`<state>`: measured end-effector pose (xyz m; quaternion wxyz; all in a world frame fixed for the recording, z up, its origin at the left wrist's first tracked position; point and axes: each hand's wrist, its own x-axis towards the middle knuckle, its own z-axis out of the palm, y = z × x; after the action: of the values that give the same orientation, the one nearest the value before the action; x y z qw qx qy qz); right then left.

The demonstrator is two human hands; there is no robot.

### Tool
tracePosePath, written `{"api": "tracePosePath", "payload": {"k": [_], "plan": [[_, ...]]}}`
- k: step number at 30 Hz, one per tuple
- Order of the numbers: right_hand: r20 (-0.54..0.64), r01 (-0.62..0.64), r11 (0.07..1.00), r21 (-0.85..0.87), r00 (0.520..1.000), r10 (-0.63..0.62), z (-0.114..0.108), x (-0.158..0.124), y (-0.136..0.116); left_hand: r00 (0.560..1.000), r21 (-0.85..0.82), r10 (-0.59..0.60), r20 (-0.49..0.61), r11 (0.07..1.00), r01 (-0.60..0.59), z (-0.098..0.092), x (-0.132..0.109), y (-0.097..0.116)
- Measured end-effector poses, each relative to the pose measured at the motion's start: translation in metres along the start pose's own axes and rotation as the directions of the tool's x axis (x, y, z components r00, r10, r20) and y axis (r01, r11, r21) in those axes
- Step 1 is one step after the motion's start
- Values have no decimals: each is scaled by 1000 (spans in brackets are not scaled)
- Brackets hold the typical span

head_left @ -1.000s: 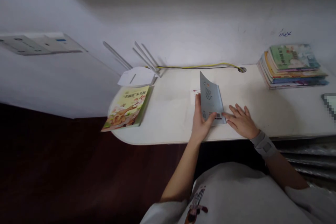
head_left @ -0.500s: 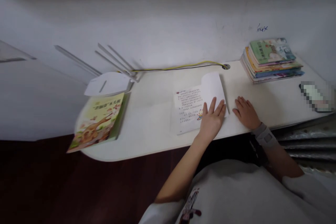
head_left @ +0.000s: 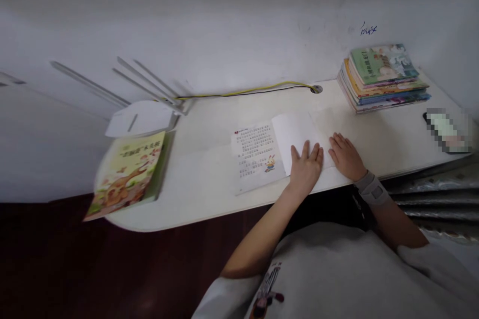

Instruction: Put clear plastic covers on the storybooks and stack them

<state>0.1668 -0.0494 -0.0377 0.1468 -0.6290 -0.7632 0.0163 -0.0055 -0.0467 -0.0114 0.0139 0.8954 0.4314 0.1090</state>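
An open book [head_left: 258, 152] lies on the white desk, its left page filled with printed lines and a small cartoon figure. The facing page [head_left: 294, 127] is plain white and fairly flat. My left hand [head_left: 306, 164] rests palm down on this white page, fingers spread and pointing away from me. Just right of it, my right hand [head_left: 347, 157] lies flat with its fingers stretched out, at the pale right-hand edge of the book. Whether its fingertips press paper or desk is hard to make out. A grey band circles the right wrist.
A stack of picture books [head_left: 383, 79] stands at the back right, near a partly blurred phone [head_left: 445, 132]. On the left are a white router [head_left: 142, 117] with several antennas and a yellow-green book [head_left: 130, 169] overhanging the desk edge. A yellow cable [head_left: 258, 88] runs along the wall.
The white page, curled up at its top before, now lies flatter and opened further right. My right hand has come closer to my left hand and the book. The whole view has shifted slightly.
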Motion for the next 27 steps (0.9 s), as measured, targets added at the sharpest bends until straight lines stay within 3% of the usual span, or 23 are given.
{"api": "tracePosePath", "payload": {"k": [16, 21, 27], "plan": [[-7, 0, 997, 74, 1000, 0, 0, 1, 3, 990, 69, 31, 140, 997, -41, -10, 9, 6], [-49, 5, 993, 121, 999, 1, 2, 2, 6, 973, 108, 97, 208, 987, -122, -14, 3, 9], [-93, 21, 988, 155, 996, -6, 3, 3, 8, 972, 112, 148, 182, 979, -170, -7, -3, 7]]}}
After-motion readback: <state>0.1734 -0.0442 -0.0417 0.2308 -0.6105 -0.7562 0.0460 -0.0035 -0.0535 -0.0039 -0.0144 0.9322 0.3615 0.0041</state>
